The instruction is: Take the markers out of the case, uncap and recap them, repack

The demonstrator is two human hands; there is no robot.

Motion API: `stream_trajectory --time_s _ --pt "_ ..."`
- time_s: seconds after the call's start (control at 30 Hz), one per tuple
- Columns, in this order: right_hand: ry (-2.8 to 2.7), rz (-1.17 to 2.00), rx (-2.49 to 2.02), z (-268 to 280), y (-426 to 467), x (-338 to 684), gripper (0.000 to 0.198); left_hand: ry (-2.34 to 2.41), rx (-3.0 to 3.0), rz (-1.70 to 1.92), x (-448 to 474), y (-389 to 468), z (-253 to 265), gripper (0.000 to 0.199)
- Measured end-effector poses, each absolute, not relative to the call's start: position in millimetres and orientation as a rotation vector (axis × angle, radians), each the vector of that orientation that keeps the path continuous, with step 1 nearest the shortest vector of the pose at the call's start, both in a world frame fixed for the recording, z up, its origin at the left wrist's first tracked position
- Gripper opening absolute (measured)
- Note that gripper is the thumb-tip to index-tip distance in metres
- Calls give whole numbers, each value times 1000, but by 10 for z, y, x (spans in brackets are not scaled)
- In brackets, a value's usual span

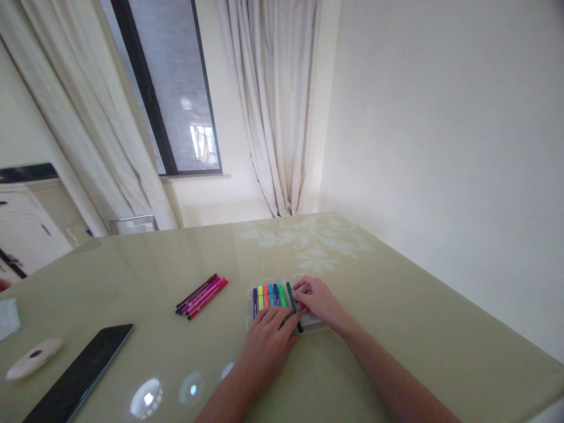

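Observation:
A clear plastic case [249, 306] lies on the table with a row of colored markers [265, 295] inside, among them purple, yellow, orange, blue and green. Across the lower ends of these markers rests my left hand [269, 335], its fingers stretched out and its thumb near the dark green marker [289, 292]. My right hand [315, 298] pinches that dark green marker at the right of the row, where it lies slightly tilted over the case. The case's right part is partly hidden under my right hand and wrist.
Several pink, red and dark markers [202, 296] lie in a loose bundle left of the case. A black tablet-like device [83, 370] and a white oval object [35, 358] are at the lower left. A wall [440, 147] borders the table's right side.

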State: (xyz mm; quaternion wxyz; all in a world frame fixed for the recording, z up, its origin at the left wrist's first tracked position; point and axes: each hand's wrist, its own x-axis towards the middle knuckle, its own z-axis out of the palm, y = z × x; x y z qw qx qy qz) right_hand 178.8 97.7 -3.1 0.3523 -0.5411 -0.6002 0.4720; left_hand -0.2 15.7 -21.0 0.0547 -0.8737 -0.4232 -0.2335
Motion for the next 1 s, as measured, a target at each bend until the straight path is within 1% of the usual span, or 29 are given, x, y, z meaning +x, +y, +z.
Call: stream_trajectory --time_s 0.1,0.23,0.47,0.63,0.77,0.93,1.0 --pt "-1555 1233 -1390 -18 964 1774 10 -1311 -2632 -705 -1 157 -211 46" --pt "-1582 1225 -1370 -14 947 1760 11 -1282 -2630 -683 -7 161 -218 51" --pt "-1644 1182 -1377 -40 948 1771 11 -1251 -2670 -732 -2 160 -192 36" --pt "-1674 1123 -1380 -102 985 1792 12 -1249 -2677 -737 -7 163 -199 35" --pt "-1726 1117 -1352 -110 993 1816 13 -1221 -2664 -711 -10 175 -241 42" --pt "-1708 1129 -1377 -74 982 1828 14 -1211 -2646 -705 -1 173 -253 31" --pt "-1692 1126 -1388 -62 975 1815 12 -1226 -2640 -697 6 166 -234 32"
